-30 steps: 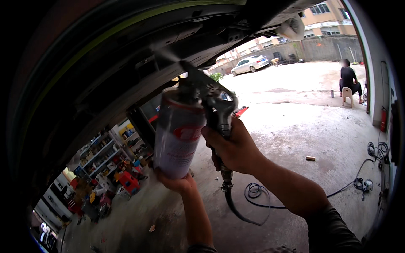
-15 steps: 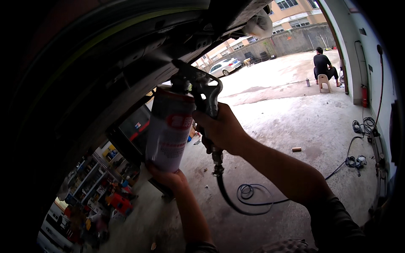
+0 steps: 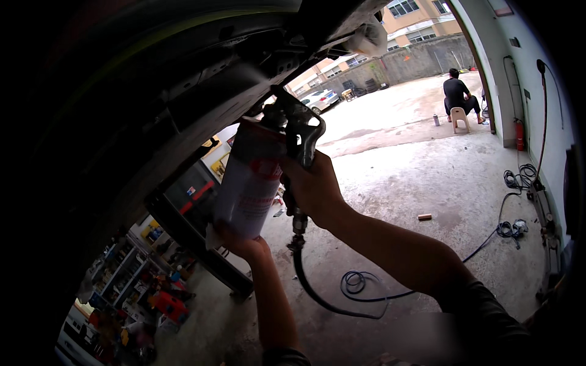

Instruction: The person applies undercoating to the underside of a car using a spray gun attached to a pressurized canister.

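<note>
My right hand (image 3: 317,189) is wrapped round the grip of a metal spray gun (image 3: 305,128) with a dark air hose (image 3: 300,268) hanging from it. A large white cylindrical can (image 3: 244,189) with red markings is attached beside the gun. My left hand (image 3: 243,243) cups the can's bottom; a small pale thing (image 3: 212,235) shows beside those fingers, too indistinct to name. The nozzle points up at the dark vehicle underside (image 3: 201,85) overhead, where a faint pale mist hangs just beyond it.
A dark lift beam (image 3: 213,256) runs below left. Cluttered shelves (image 3: 119,277) stand lower left. Coiled hoses (image 3: 360,282) lie on the floor. A red extinguisher (image 3: 519,135) hangs by the doorway. Outside, a person (image 3: 458,93) sits on a stool; a white car (image 3: 318,99) is parked behind.
The view has shifted, so the yard and right wall appear further left and more of the lift beam shows. Both hands still hold gun and can, now slightly left in view.
</note>
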`<act>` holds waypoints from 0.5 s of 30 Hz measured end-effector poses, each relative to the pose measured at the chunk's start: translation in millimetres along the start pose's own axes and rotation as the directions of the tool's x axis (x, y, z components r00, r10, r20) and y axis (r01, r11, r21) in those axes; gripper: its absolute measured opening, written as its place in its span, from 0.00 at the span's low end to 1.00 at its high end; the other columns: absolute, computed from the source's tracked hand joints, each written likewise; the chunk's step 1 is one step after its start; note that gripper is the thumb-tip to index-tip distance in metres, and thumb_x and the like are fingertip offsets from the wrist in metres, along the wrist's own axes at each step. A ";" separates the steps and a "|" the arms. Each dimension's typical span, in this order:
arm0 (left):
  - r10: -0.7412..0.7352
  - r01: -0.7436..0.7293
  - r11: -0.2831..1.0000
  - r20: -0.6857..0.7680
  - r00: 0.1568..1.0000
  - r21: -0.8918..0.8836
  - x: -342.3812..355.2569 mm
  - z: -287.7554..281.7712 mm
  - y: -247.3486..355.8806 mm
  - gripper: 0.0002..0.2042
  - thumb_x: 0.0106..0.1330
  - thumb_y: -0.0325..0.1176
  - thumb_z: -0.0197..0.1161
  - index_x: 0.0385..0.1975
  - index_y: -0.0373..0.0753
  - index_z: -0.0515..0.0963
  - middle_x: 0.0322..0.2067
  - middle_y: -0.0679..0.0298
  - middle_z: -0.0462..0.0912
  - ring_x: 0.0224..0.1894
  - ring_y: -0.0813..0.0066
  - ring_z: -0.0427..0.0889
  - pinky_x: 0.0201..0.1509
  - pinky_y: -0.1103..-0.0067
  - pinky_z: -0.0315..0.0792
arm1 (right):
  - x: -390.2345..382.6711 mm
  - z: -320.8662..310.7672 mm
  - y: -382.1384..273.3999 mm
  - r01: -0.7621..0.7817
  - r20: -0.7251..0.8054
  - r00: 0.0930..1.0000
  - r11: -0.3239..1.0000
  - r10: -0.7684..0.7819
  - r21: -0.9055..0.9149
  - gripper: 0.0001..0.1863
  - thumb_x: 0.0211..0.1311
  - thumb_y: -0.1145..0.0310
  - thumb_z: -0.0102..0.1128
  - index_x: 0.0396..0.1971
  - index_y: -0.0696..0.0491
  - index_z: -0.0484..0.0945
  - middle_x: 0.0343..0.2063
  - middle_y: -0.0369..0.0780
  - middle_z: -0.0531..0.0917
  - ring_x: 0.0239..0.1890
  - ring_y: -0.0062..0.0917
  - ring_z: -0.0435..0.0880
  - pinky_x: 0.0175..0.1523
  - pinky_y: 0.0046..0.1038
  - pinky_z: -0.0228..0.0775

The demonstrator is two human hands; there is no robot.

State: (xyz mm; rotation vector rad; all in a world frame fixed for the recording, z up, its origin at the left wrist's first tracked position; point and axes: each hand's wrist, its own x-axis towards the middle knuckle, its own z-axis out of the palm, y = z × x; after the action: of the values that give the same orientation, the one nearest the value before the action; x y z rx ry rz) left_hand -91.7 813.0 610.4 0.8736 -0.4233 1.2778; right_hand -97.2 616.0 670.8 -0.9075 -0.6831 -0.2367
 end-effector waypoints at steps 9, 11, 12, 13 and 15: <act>-0.040 0.039 0.999 0.027 0.999 0.024 15.4 19.6 -55.5 0.25 0.68 0.46 0.50 0.59 0.36 0.63 0.57 0.54 0.68 0.59 0.59 0.70 0.64 0.66 0.65 | 49.0 -40.7 30.9 -0.040 -0.013 0.999 0.994 0.042 0.099 0.08 0.62 0.68 0.54 0.29 0.58 0.73 0.15 0.36 0.73 0.11 0.18 0.71 0.13 0.22 0.64; -0.063 0.064 0.997 -0.019 0.998 0.050 17.1 29.6 -74.1 0.25 0.68 0.46 0.49 0.59 0.35 0.63 0.57 0.54 0.68 0.59 0.58 0.70 0.64 0.66 0.65 | 63.2 -55.1 40.0 -0.048 -0.033 0.998 0.992 0.052 0.117 0.08 0.63 0.67 0.54 0.29 0.58 0.73 0.15 0.36 0.73 0.11 0.18 0.71 0.13 0.22 0.64; -0.086 0.091 0.993 -0.063 0.994 0.069 16.9 36.2 -83.2 0.25 0.68 0.46 0.49 0.58 0.35 0.64 0.57 0.54 0.68 0.59 0.58 0.70 0.64 0.66 0.64 | 73.0 -64.9 44.6 -0.034 -0.006 0.999 0.992 0.035 0.120 0.08 0.63 0.67 0.54 0.29 0.57 0.73 0.16 0.35 0.73 0.13 0.18 0.72 0.14 0.22 0.64; -0.075 0.080 0.994 -0.061 0.995 0.075 15.2 39.3 -92.7 0.25 0.68 0.46 0.49 0.58 0.35 0.64 0.57 0.54 0.68 0.59 0.58 0.70 0.64 0.66 0.64 | 82.1 -75.6 49.8 -0.022 0.022 1.000 0.992 0.019 0.125 0.09 0.63 0.67 0.54 0.28 0.57 0.73 0.16 0.35 0.73 0.14 0.18 0.72 0.15 0.21 0.65; 0.037 -0.037 0.996 0.002 0.999 0.082 12.3 42.4 -110.7 0.25 0.68 0.48 0.48 0.58 0.36 0.64 0.57 0.54 0.68 0.59 0.58 0.70 0.64 0.66 0.64 | 96.2 -97.0 49.2 -0.060 0.085 0.995 0.994 0.052 0.090 0.09 0.63 0.67 0.54 0.28 0.57 0.73 0.16 0.35 0.73 0.14 0.17 0.72 0.15 0.21 0.64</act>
State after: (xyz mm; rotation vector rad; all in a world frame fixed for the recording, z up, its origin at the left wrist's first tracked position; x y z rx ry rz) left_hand 24.0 784.5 609.3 0.9389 -0.3914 1.3360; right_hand 42.5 577.9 659.0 -0.8504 -0.7375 -0.1173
